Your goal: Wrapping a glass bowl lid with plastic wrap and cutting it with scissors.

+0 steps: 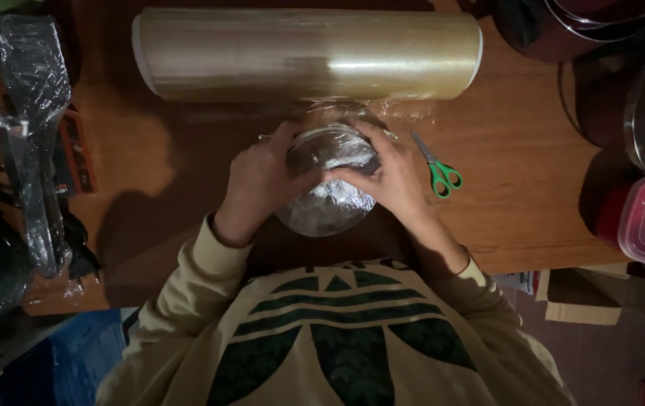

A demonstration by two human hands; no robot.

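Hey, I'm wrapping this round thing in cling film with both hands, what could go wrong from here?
1. The film looks attached to the big roll; pulling the wrapped round object toward you may drag or unroll it.
2. Both the left hand and right hand are busy, and the green-handled scissors lie apart on the table, so cutting means letting go, and the film may spring loose.

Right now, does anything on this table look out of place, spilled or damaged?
Nothing stands out. Both hands, left and right, press film over a round bowl. The film roll lies level behind it, and the green-handled scissors lie closed beside it.
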